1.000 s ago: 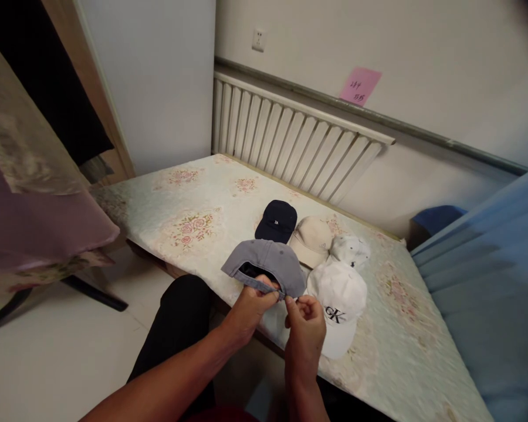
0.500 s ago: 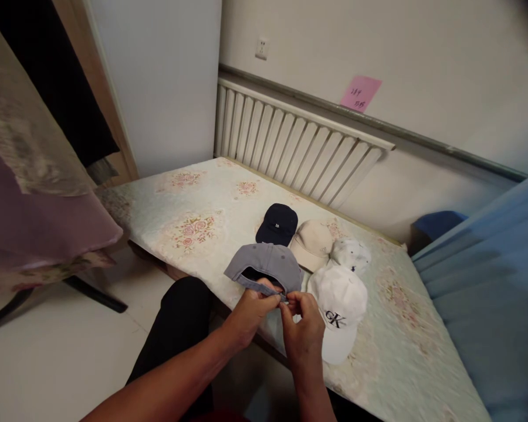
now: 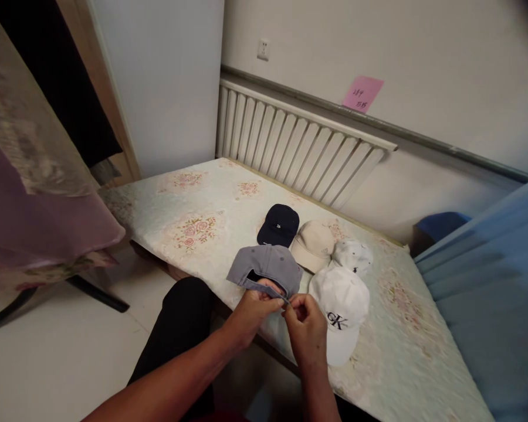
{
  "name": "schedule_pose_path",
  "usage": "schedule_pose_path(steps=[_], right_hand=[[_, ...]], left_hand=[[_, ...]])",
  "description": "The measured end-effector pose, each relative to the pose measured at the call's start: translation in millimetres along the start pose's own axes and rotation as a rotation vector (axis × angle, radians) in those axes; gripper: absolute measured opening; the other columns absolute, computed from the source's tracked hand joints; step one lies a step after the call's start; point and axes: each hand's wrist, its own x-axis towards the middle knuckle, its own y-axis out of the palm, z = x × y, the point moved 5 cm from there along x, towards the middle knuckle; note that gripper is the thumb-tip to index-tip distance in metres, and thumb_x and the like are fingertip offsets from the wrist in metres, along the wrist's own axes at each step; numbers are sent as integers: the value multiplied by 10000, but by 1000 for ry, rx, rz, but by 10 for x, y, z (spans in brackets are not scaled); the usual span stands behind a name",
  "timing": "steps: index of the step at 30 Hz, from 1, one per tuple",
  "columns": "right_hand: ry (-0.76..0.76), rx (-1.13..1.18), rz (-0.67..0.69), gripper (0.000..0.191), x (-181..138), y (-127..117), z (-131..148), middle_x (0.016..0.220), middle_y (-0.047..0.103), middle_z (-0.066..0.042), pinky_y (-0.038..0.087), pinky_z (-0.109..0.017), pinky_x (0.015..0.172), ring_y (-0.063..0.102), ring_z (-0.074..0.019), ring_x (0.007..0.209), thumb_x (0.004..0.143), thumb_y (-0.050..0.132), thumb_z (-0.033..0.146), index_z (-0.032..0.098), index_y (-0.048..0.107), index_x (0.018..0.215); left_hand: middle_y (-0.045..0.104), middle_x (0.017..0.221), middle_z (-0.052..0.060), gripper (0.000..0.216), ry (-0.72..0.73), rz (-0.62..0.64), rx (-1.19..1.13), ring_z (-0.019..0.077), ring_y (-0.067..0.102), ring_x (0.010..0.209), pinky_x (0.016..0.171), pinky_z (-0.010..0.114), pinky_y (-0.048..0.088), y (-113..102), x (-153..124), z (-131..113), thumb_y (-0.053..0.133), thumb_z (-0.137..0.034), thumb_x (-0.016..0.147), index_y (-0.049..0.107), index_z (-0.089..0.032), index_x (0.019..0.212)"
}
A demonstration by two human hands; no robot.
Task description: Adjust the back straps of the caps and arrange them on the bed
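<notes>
A grey baseball cap (image 3: pixel 268 261) is held over the near edge of the bed, its back opening facing me. My left hand (image 3: pixel 257 308) grips the cap's rear strap (image 3: pixel 268 288), with some fingers inside the opening. Beside it, my right hand (image 3: pixel 305 316) pinches the strap's end between thumb and fingers; the buckle itself is too small to make out. Right of the hands lies a white cap with black letters (image 3: pixel 338 293). Behind the grey cap are a navy cap (image 3: pixel 279 224), a beige cap (image 3: pixel 311 243) and another white cap (image 3: pixel 354 256).
The caps lie on a bed with a floral cover (image 3: pixel 193 228). A white radiator (image 3: pixel 290 138) runs along the wall, below a pink note (image 3: pixel 363 94). A blue curtain (image 3: pixel 488 281) hangs at right, and draped cloths (image 3: pixel 48 217) are at left.
My right fingers have shifted slightly along the strap's end, which now sticks out to the right between both hands. The view has moved slightly; the other caps stay put.
</notes>
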Motion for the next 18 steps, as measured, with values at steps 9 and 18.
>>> schedule_pose_path(steps=[9, 18], right_hand=[[255, 321, 39, 128, 31, 39, -137, 574, 578, 58, 447, -271, 538, 581, -159, 521, 644, 542, 196, 231, 522, 765], [292, 271, 94, 213, 17, 4, -114, 507, 545, 62, 394, -247, 526, 499, -128, 493, 749, 474, 240, 198, 618, 902]], left_hand=[[624, 843, 40, 125, 5, 54, -97, 155, 593, 756, 752, 317, 435, 15, -15, 12, 620, -200, 746, 570, -140, 844], [637, 886, 33, 239, 52, 228, -131, 153, 596, 809, 789, 303, 417, 56, -66, 4, 631, -145, 732, 592, -149, 968]])
